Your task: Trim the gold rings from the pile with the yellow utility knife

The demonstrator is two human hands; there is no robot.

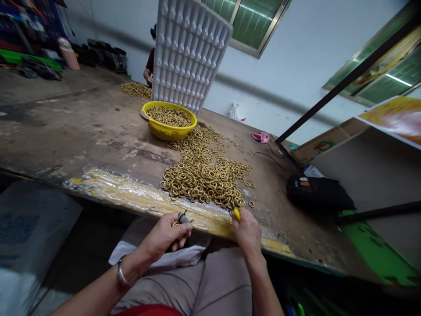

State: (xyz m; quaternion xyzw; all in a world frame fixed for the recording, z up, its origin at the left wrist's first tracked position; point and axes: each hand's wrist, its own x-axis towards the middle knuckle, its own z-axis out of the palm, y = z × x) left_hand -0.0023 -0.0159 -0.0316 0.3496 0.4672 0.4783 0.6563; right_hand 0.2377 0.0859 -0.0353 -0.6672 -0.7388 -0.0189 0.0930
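A heap of brass-coloured rings (204, 177) spreads over the table near its front edge. My left hand (171, 232) is closed over the lap just off that edge, its fingers pinched on a few rings (176, 223). A grey wrap (184, 218) shows at one of its fingertips. At the right front of the heap, my right hand (247, 232) grips a small tool with a yellow handle (237, 214). The tool's dark tip points at the rings; its exact kind is hidden by the fingers.
A yellow basin (171, 133) full of rings stands behind the heap, before an upright white moulded tray (190, 52). Another person's arm (148, 74) shows beside a farther ring pile (136, 90). At right are a black bag (319, 193) and a dark metal post (329, 92).
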